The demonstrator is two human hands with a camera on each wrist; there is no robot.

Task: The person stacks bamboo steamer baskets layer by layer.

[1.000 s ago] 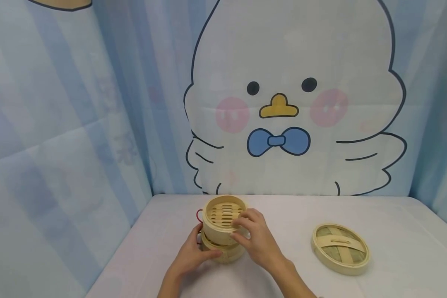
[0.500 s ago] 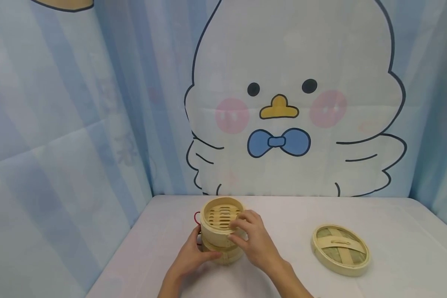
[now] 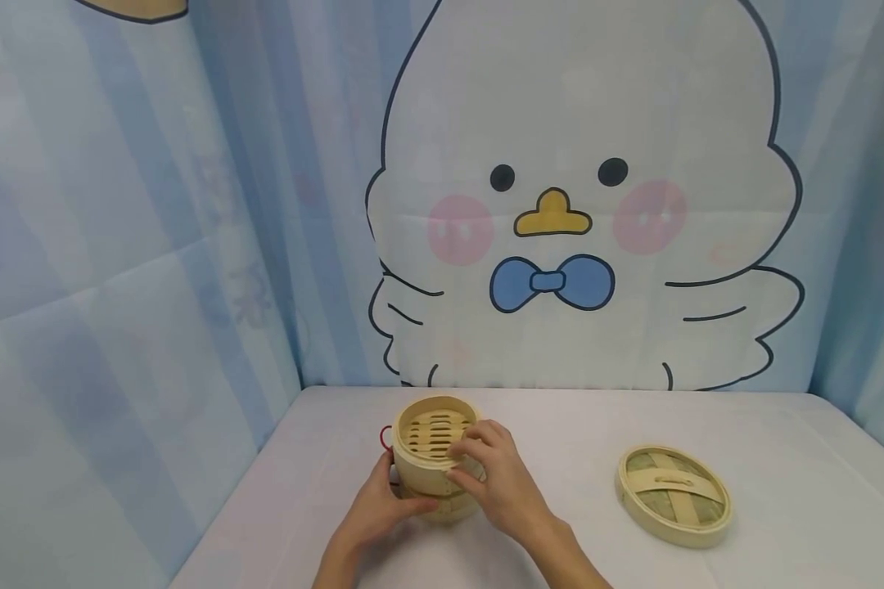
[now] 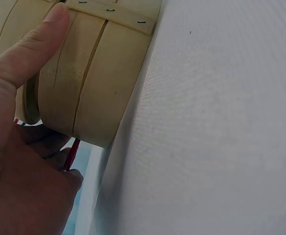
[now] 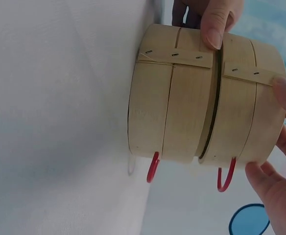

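One wide curtain [image 3: 575, 98], printed with a cartoon bird, hangs behind a white worktop [image 3: 575, 458]. On the worktop's left part stands a pair of round bamboo baskets: the lower basket [image 5: 167, 107] sits on the cloth, and the upper basket [image 5: 233, 112], its slatted floor showing, is on top of it. Stacking looks nearly done, though a dark line between the two leaves me unable to tell if the upper one is fully seated. The lid [image 3: 675, 496] lies well apart to the right, so covering the stack appears not yet started. The left hand [image 3: 379, 505] is wrapped around the lower basket, thumb across its front; the right hand [image 3: 502, 483] pinches the upper basket's right wall. Smallest are the red loops [image 5: 231, 174], one on each basket's side, roughly lined up.
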